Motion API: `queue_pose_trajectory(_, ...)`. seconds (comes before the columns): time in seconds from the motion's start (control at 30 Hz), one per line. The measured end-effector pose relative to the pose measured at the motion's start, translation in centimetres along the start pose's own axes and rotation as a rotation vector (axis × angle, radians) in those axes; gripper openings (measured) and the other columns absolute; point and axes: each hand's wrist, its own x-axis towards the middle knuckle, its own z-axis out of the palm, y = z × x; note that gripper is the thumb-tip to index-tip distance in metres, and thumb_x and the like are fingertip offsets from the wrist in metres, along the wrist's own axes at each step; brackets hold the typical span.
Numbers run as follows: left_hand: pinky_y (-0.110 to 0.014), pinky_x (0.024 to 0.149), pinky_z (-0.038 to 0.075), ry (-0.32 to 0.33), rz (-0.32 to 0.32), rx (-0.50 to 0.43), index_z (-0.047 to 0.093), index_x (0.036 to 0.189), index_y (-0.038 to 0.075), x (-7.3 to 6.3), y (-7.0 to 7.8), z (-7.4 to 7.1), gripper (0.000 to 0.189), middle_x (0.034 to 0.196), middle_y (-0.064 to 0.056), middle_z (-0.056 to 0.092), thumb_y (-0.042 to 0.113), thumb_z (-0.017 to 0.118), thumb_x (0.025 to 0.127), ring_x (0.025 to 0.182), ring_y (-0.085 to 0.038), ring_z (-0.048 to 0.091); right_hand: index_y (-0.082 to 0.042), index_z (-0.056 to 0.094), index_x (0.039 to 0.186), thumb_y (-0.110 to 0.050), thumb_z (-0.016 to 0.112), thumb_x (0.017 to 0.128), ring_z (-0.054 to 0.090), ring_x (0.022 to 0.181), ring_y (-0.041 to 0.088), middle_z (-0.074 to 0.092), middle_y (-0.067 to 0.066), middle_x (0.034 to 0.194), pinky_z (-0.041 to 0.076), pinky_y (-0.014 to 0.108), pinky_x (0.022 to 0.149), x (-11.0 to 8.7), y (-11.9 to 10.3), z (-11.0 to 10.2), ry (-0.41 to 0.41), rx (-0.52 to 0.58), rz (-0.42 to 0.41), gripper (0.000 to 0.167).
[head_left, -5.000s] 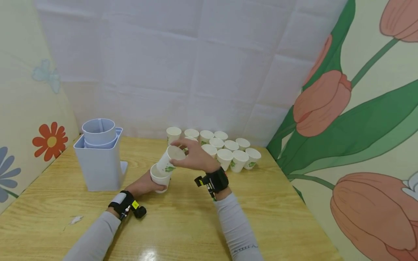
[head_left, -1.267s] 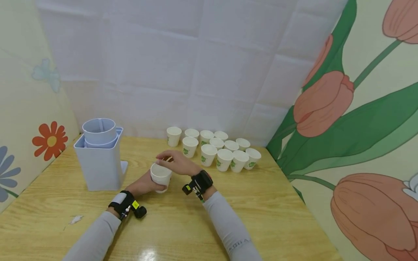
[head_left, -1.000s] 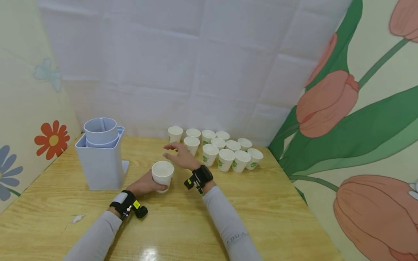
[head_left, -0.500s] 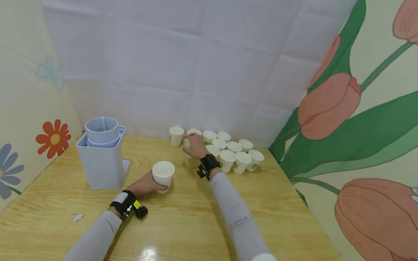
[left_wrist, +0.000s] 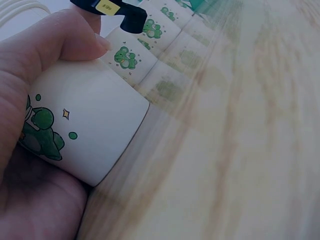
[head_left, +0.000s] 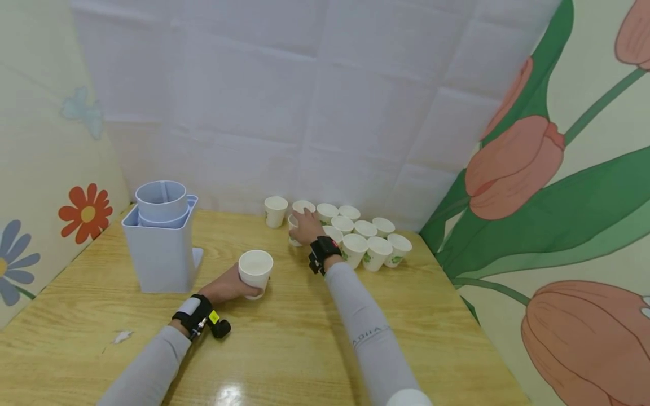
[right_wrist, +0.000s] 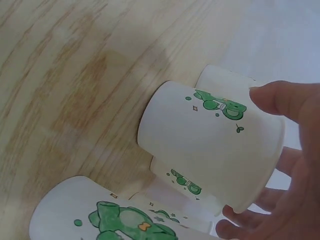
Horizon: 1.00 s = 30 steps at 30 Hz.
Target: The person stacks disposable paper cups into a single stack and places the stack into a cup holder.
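Note:
My left hand [head_left: 232, 286] grips a white paper cup [head_left: 255, 272] standing on the table, its rim facing up. In the left wrist view that paper cup [left_wrist: 95, 112] shows a green cartoon print, with the thumb [left_wrist: 60, 37] curled over its side. My right hand [head_left: 308, 226] is at the front left cup of the group at the back. In the right wrist view the right hand [right_wrist: 285, 165] has its thumb on one side of this paper cup [right_wrist: 210, 140] and its fingers around the rim on the other. The hand hides most of that cup in the head view.
Several more paper cups [head_left: 377, 252] stand in loose rows by the back sheet. One paper cup [head_left: 276, 212] stands at the left end. On the left, a light blue square bin [head_left: 159, 256] holds a round container [head_left: 161, 202]. A torn white patch [head_left: 122, 337] marks the table.
The right hand put a cup into the one held by the left hand, let go, and moved right and back to another cup. The left hand stays in place, and the view shifts slightly.

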Motion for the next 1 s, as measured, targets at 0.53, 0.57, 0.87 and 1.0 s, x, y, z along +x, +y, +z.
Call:
queue_pose_trajectory(0.53, -0.047, 0.108, 0.038, 0.003, 0.043, -0.008, 0.033, 0.147, -0.007, 0.1, -0.3, 0.0, 0.085, 0.136, -0.024, 0.052, 0.004, 0.081, 0.078, 0.123, -0.032, 0.051, -0.007, 0.035, 0.157, -0.029, 0.062, 0.100, 0.027, 0.152, 0.034, 0.037, 0.019, 0.160, 0.015, 0.051, 0.125, -1.4, -1.3, 1.0, 0.053, -0.075, -0.039, 0.066)
queue_pose_trajectory(0.57, -0.046, 0.108, 0.038, 0.004, 0.046, -0.008, 0.033, 0.146, -0.007, 0.1, -0.3, 0.1, 0.085, 0.136, -0.024, 0.052, 0.004, 0.081, 0.078, 0.122, -0.031, 0.052, -0.007, 0.035, 0.157, -0.030, 0.061, 0.100, 0.028, 0.151, 0.034, 0.037, 0.018, 0.160, 0.017, 0.050, 0.124, -1.6, -1.4, 1.0, 0.051, -0.061, -0.037, 0.066)
queue_pose_trajectory(0.87, -0.040, 0.105, 0.040, 0.015, 0.071, -0.008, 0.037, 0.143, -0.009, -0.1, -0.1, 0.1, 0.081, 0.131, -0.023, 0.056, 0.003, 0.081, 0.077, 0.115, -0.022, 0.055, -0.009, 0.038, 0.156, -0.033, 0.063, 0.100, 0.037, 0.145, 0.037, 0.041, 0.019, 0.156, 0.034, 0.048, 0.117, -3.7, -2.8, 0.8, 0.097, 0.049, -0.025, 0.067)
queue_pose_trajectory(1.0, -0.041, 0.105, 0.040, 0.016, 0.080, -0.004, 0.038, 0.142, -0.009, -0.2, 0.0, 0.1, 0.080, 0.130, -0.023, 0.056, 0.003, 0.081, 0.076, 0.114, -0.022, 0.055, -0.005, 0.038, 0.155, -0.030, 0.063, 0.100, 0.035, 0.145, 0.039, 0.040, 0.023, 0.156, 0.032, 0.048, 0.118, -4.4, -3.0, 1.2, 0.130, 0.123, -0.036, 0.066)
